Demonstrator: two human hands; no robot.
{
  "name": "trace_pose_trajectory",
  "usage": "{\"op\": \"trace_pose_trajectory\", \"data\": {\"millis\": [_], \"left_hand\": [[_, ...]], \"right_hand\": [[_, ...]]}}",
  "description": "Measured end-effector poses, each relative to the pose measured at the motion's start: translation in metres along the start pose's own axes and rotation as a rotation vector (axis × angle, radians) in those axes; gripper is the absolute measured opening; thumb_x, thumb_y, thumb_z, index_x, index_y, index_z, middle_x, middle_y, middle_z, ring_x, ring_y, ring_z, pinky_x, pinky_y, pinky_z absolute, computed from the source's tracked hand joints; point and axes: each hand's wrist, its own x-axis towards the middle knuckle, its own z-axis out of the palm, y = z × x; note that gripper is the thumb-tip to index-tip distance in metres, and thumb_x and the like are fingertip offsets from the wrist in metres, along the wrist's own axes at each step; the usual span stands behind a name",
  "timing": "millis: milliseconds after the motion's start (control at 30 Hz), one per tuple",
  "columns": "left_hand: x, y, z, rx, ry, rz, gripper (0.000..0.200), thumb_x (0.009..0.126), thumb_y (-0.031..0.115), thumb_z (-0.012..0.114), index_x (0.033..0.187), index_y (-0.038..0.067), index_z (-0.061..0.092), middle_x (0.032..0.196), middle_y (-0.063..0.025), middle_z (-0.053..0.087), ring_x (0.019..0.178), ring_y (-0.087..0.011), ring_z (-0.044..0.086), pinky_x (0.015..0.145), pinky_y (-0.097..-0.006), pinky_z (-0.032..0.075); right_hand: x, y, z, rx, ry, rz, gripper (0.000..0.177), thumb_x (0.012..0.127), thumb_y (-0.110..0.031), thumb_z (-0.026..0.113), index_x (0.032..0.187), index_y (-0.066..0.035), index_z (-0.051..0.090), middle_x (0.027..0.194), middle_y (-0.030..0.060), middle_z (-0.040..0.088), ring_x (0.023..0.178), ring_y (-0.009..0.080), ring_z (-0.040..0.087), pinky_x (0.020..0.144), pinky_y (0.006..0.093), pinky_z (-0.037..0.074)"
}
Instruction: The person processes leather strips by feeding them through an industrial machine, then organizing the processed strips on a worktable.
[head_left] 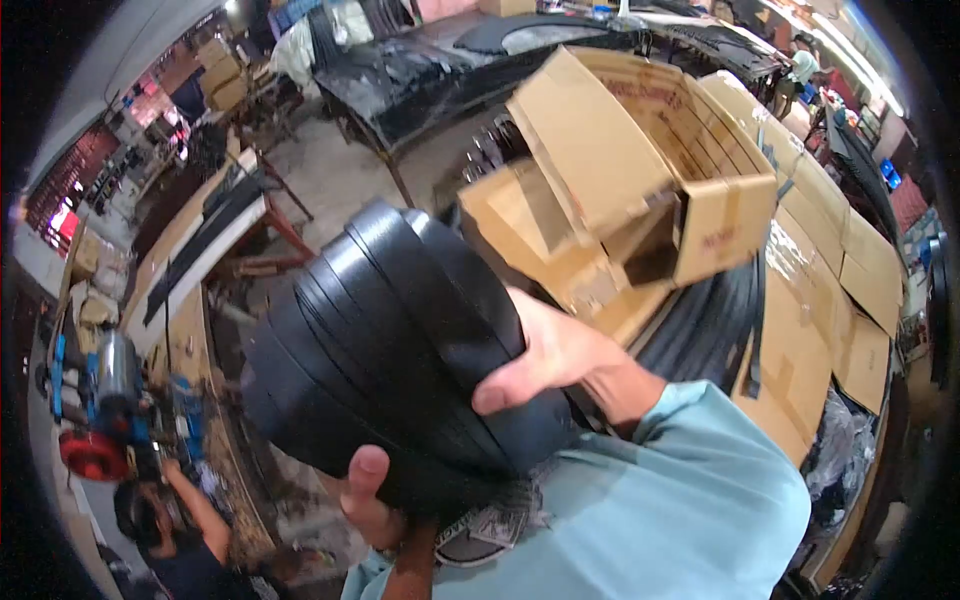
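Note:
A large bundle of shiny black strips (390,330), wrapped in overlapping layers, is held up in front of my chest. My right hand (550,345) grips its right side, thumb pressed on the near face and the other fingers hidden behind it. At the lower left edge, my left hand (372,500) supports the bundle with its thumb raised against it; its remaining fingers are mostly out of sight.
Open cardboard boxes (725,225) lie ahead to the right, beside long black strips (700,325) and flattened cardboard (800,350). A dark worktable (440,80) stands beyond. At lower left, another person (165,530) is near a machine with a red wheel (95,453).

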Motion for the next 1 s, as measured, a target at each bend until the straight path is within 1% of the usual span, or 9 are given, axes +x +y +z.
{"op": "trace_pose_trajectory", "data": {"millis": [67,167,267,367,433,567,733,900,1000], "left_hand": [[0.057,0.012,-0.006,0.012,-0.028,0.002,0.082,0.069,0.014,0.087,0.137,-0.004,0.046,0.128,-0.0144,0.058,0.114,-0.0264,0.058,0.101,-0.0394,0.046],[0.129,0.025,-0.011,0.041,-0.047,-0.043,0.082,0.069,0.015,0.087,0.137,-0.004,0.046,0.128,-0.0144,0.058,0.115,-0.0265,0.058,0.101,-0.0394,0.046],[0.205,0.032,-0.012,0.062,-0.085,-0.044,0.083,0.069,0.015,0.087,0.137,-0.004,0.045,0.128,-0.0144,0.058,0.115,-0.0265,0.058,0.101,-0.0393,0.046],[0.283,0.028,-0.006,0.093,-0.134,-0.047,0.083,0.069,0.015,0.087,0.137,-0.004,0.045,0.128,-0.0144,0.058,0.115,-0.0265,0.058,0.101,-0.0393,0.045],[0.338,0.021,0.001,0.104,-0.156,-0.046,0.083,0.069,0.015,0.087,0.138,-0.004,0.045,0.129,-0.0144,0.058,0.115,-0.0266,0.057,0.102,-0.0393,0.045],[0.453,0.014,0.033,0.133,-0.171,-0.032,0.084,0.069,0.015,0.087,0.138,-0.004,0.044,0.129,-0.0144,0.058,0.115,-0.0266,0.057,0.102,-0.0393,0.045],[0.580,0.016,0.071,0.158,-0.189,-0.053,0.084,0.069,0.016,0.087,0.138,-0.004,0.044,0.129,-0.0144,0.058,0.116,-0.0267,0.057,0.102,-0.0393,0.045],[0.698,0.000,0.109,0.142,-0.298,-0.102,0.085,0.068,0.016,0.087,0.139,-0.005,0.044,0.130,-0.0144,0.057,0.116,-0.0267,0.057,0.102,-0.0393,0.045],[0.773,-0.015,0.131,0.121,-0.375,-0.142,0.086,0.068,0.016,0.087,0.139,-0.005,0.043,0.130,-0.0144,0.057,0.116,-0.0268,0.057,0.102,-0.0393,0.044]], "right_hand": [[0.058,0.004,-0.018,-0.046,-0.021,-0.052,0.068,0.074,-0.013,0.083,0.134,0.003,0.053,0.125,0.0093,0.064,0.113,0.0189,0.059,0.101,0.0343,0.046],[0.102,0.019,-0.043,-0.082,0.009,-0.019,0.067,0.077,-0.017,0.083,0.133,0.002,0.053,0.125,0.0085,0.064,0.113,0.0177,0.059,0.100,0.0340,0.047],[0.164,0.029,-0.067,-0.040,0.006,-0.082,0.066,0.077,-0.017,0.083,0.132,0.003,0.053,0.123,0.0091,0.064,0.112,0.0173,0.059,0.098,0.0338,0.048],[0.223,0.049,-0.114,-0.070,-0.011,-0.049,0.075,0.072,-0.009,0.084,0.137,0.003,0.048,0.128,0.0127,0.060,0.118,0.0197,0.055,0.103,0.0340,0.043],[0.265,0.054,-0.146,-0.048,0.023,-0.068,0.073,0.073,-0.011,0.084,0.135,0.004,0.049,0.126,0.0117,0.062,0.115,0.0184,0.056,0.100,0.0331,0.045],[0.352,0.062,-0.223,-0.021,0.085,-0.086,0.069,0.074,-0.014,0.084,0.133,0.003,0.052,0.120,0.0097,0.064,0.109,0.0169,0.058,0.095,0.0317,0.048],[0.442,0.049,-0.302,-0.113,0.127,-0.099,0.063,0.076,-0.020,0.085,0.126,0.006,0.056,0.114,0.0103,0.067,0.104,0.0177,0.061,0.092,0.0330,0.050],[0.509,0.049,-0.366,-0.083,0.277,-0.134,0.062,0.075,-0.023,0.085,0.121,0.008,0.057,0.109,0.0105,0.068,0.098,0.0169,0.063,0.086,0.0318,0.052],[0.554,0.051,-0.412,-0.132,0.342,-0.136,0.061,0.075,-0.023,0.086,0.120,0.007,0.058,0.109,0.0105,0.068,0.096,0.0165,0.063,0.085,0.0312,0.052]]}}
